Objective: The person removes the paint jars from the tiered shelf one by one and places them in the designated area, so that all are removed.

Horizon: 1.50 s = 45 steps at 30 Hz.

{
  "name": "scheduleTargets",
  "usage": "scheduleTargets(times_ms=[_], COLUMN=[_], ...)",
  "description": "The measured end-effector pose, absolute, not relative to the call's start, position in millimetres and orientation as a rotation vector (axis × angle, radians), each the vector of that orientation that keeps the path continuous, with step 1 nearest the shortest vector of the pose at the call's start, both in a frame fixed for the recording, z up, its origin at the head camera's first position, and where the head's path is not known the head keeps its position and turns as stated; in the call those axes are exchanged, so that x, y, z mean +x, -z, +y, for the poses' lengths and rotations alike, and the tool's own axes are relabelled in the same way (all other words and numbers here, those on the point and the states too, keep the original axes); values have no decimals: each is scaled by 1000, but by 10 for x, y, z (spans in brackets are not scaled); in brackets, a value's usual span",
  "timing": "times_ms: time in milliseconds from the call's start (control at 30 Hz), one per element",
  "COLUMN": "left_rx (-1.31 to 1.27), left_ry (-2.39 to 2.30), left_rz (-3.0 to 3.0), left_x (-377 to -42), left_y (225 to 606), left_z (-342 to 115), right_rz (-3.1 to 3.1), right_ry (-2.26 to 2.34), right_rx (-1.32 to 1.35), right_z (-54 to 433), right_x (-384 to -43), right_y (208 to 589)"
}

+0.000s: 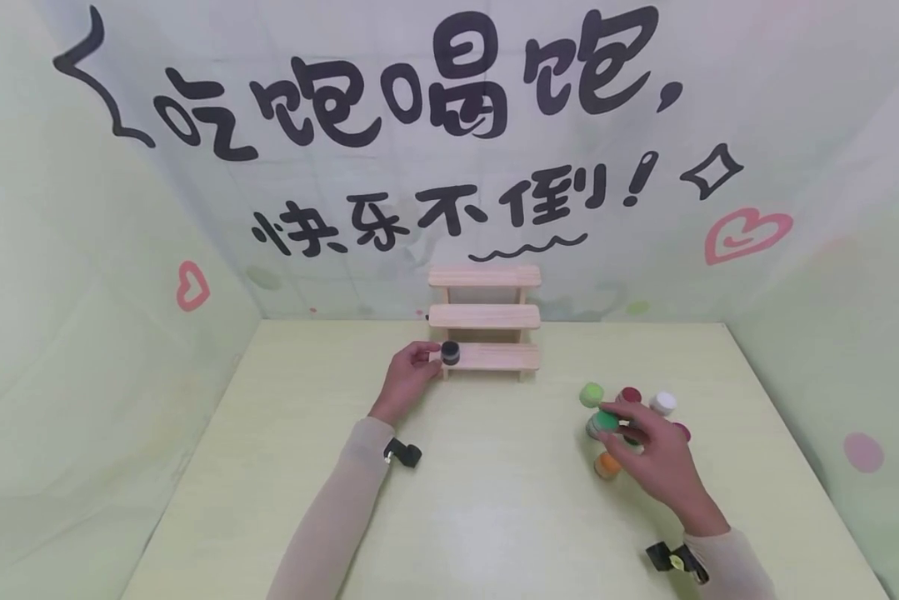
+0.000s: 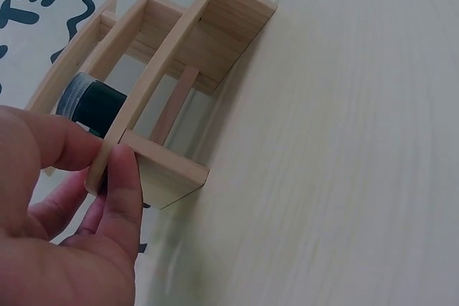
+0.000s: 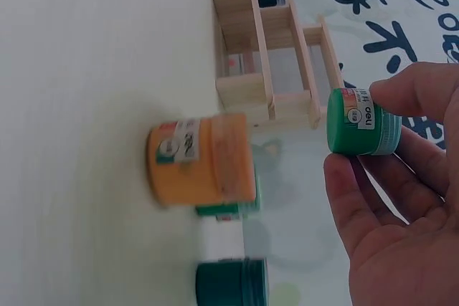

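Note:
My left hand [image 1: 407,379] pinches the left end of the lowest board of a three-step wooden shelf [image 2: 161,69]. Right beside its fingers, a paint jar with a black lid [image 1: 451,353] stands on that board; the left wrist view shows its dark body [image 2: 102,107]. Over on the right, my right hand [image 1: 666,462] holds a green paint jar [image 3: 362,121] between thumb and fingers, raised off the table. Under and around that hand are more jars: an orange one [image 3: 201,159], a light green one [image 1: 591,394], a dark red one [image 1: 630,395] and a white one [image 1: 663,403].
The shelf stands at the back of the pale table [image 1: 494,500], close to a printed cloth backdrop [image 1: 389,283]. A magenta-lidded jar [image 1: 683,432] shows partly behind my right hand. Cloth walls [image 1: 854,333] rise on both sides.

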State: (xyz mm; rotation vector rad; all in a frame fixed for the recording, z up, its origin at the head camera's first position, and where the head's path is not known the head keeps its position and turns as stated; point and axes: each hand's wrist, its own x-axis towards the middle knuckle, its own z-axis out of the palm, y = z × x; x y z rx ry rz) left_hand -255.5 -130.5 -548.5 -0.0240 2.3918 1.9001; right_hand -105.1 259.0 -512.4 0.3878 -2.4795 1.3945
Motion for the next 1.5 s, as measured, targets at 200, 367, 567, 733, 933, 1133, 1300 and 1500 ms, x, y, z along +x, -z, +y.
scheduleTargets(times_ms=[200,367,567,733,933,1133,1300,1500], left_rx=[-34,-21,-26,-24,-28,-38,-43,-73], left_ry=[-1901,-1896,-1888,-1868,-1861,-1878,-1886,-1874], left_rz=[2380,2379,2382,2374,2373,2377,2370,2374], left_x=[-2551,-2578,-2599,-2599,-2600,-2628,-2645,-2617], left_y=[5490,5500,5495,5476,5479,5462,5462,5500], left_z=[-1304,-1304,-1320,-1332,-1342,-1317,-1297,-1317], right_rz=[-2469,-2464,-2492,-2556,-2627,-2704,-2725,-2783], right_ry=[-1370,-1359,-1361,-1305,-1278,-1222,-1238,-1277], right_rx=[342,311,266,204,141,31,-18,-28], right_z=[2740,2825,2937,3042,3117,3204,3248,3242], right_x=[-897,-790,-726,-680,-662,-675,-664,-608], right_y=[5169,5195,5198,5223,5243,5261,5254,5315])
